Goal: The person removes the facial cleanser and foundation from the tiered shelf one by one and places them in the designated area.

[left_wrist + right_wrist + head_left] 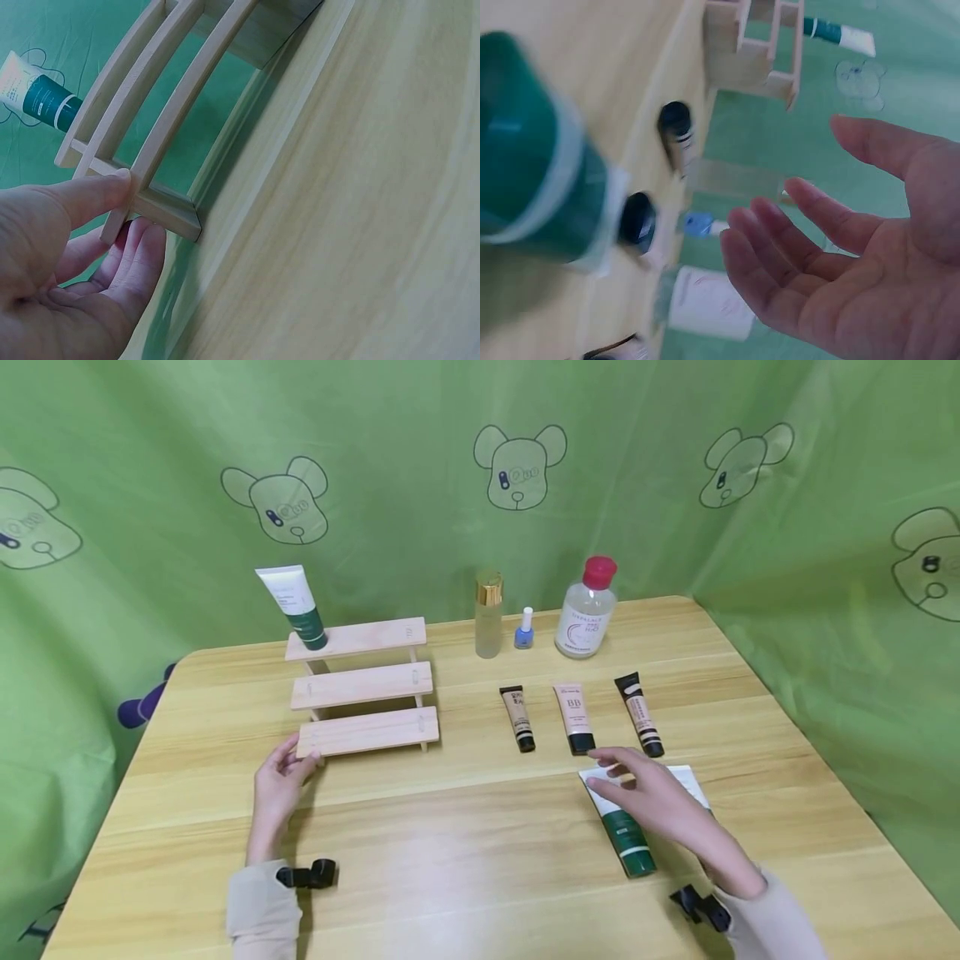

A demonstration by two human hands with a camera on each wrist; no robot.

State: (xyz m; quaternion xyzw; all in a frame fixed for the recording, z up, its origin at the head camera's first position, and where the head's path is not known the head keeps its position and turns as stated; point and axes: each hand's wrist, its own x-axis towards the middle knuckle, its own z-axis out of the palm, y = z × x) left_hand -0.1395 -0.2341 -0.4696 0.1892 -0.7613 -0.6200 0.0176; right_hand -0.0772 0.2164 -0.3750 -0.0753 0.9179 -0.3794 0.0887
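My left hand point(281, 783) pinches the left end of the lowest step of a three-tier wooden display rack point(367, 732), thumb on top and fingers curled beneath in the left wrist view. On the rack's top step, at its left end, a white and green squeeze tube point(296, 606) stands cap down. My right hand point(660, 797) hovers with loosely bent, spread fingers over another white and green tube point(628, 839) lying on the table; it holds nothing. A second white tube end point(692, 783) shows past that hand, the rest hidden.
Across the table lie a small beige tube point(519, 717), a pink BB cream tube point(574, 714) and a black-ended tube point(640, 714). Behind them stand a gold-capped bottle point(489, 618), blue nail polish point(524, 631) and a red-capped bottle point(587, 614). Green curtain point(405, 468) surrounds the table.
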